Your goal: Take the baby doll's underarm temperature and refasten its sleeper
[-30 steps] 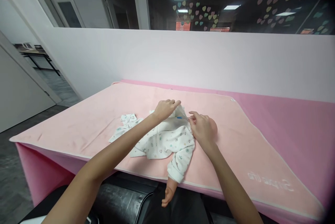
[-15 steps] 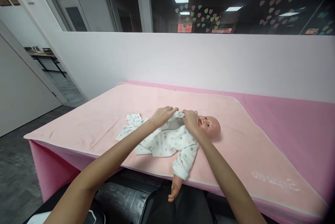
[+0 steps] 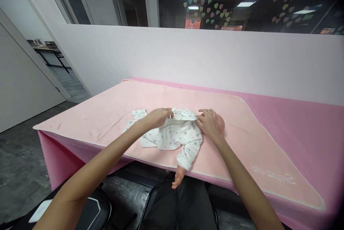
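Observation:
A baby doll (image 3: 220, 124) lies on its back across the pink blanket, its head to the right and mostly hidden behind my right hand. It wears a white printed baby jacket (image 3: 177, 139), and one doll hand (image 3: 178, 177) hangs past the table's near edge. My left hand (image 3: 160, 117) is closed on the edge of the jacket's front flap near the doll's waist. By the neck, my right hand (image 3: 209, 122) pinches the flap's upper corner between thumb and finger. The flap lies stretched between both hands. White printed cloth (image 3: 139, 114) shows at the leg end.
The pink blanket (image 3: 258, 147) covers the table over a darker pink cloth (image 3: 309, 126). A white partition (image 3: 188, 58) with dark glass stands behind. A black chair (image 3: 94, 210) is at the lower left, close to my legs.
The jacket's flap, lifted before with its inside showing, now lies over the doll's chest. My left hand moved slightly left and curled its fingers; my right hand shifted right. The camera view tilted a little.

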The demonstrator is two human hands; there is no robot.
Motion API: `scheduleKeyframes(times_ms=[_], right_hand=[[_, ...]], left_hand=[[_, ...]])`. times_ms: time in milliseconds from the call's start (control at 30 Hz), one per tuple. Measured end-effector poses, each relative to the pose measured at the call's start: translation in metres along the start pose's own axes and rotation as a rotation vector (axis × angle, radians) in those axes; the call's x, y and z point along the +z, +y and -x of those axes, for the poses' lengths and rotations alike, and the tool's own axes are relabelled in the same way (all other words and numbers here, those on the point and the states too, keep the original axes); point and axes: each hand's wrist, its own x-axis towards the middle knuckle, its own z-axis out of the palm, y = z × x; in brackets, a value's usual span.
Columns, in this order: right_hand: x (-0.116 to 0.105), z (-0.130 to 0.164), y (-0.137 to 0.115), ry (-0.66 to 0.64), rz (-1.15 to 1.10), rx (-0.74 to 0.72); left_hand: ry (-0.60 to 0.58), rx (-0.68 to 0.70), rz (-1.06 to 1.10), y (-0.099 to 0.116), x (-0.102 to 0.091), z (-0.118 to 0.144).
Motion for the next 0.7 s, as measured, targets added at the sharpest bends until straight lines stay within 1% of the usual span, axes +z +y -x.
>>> scheduleKeyframes(times_ms=[100, 167, 233, 267, 300, 333, 367, 400, 433, 467, 500, 533, 567, 600, 633, 700], right_hand=[[0.005, 0.016, 0.002, -0.048, 0.042, -0.045], [0.009, 0.024, 0.001, -0.068, 0.052, -0.078], [0.011, 0.028, 0.002, -0.060, 0.038, -0.084], [0.012, 0.029, 0.004, -0.037, 0.019, -0.068], [0.012, 0.029, 0.008, -0.006, -0.010, -0.039], [0.011, 0.028, 0.014, 0.036, -0.049, 0.007], [0.012, 0.027, 0.021, 0.084, -0.100, 0.068], [0.013, 0.026, 0.030, 0.129, -0.162, 0.140], [0.014, 0.026, 0.040, 0.164, -0.240, 0.215], [0.017, 0.026, 0.050, 0.192, -0.332, 0.296], [0.021, 0.026, 0.060, 0.217, -0.435, 0.383], [0.025, 0.027, 0.070, 0.236, -0.547, 0.467], [0.029, 0.028, 0.078, 0.247, -0.661, 0.543], [0.033, 0.028, 0.084, 0.254, -0.770, 0.606], [0.036, 0.029, 0.088, 0.259, -0.864, 0.652], [0.039, 0.029, 0.092, 0.265, -1.000, 0.699]], left_hand=[[-0.162, 0.076, 0.134, 0.009, 0.021, 0.008], [-0.296, 0.056, 0.209, 0.013, 0.029, 0.008], [-0.414, 0.003, 0.255, 0.016, 0.024, 0.003], [-0.443, -0.011, 0.281, 0.017, 0.019, -0.002], [-0.439, -0.009, 0.321, 0.017, 0.012, -0.009], [-0.400, 0.009, 0.377, 0.017, 0.007, -0.018], [-0.326, 0.031, 0.441, 0.016, 0.004, -0.028], [-0.221, 0.041, 0.496, 0.014, 0.004, -0.039], [-0.088, 0.021, 0.529, 0.012, 0.009, -0.050], [0.062, -0.037, 0.523, 0.009, 0.019, -0.062], [0.209, -0.133, 0.467, 0.006, 0.032, -0.074], [0.320, -0.246, 0.374, 0.003, 0.047, -0.084], [0.385, -0.339, 0.269, 0.000, 0.064, -0.094], [0.375, -0.390, 0.181, -0.002, 0.079, -0.101], [0.360, -0.398, 0.165, -0.005, 0.093, -0.107], [0.322, -0.391, 0.144, -0.010, 0.112, -0.114]])
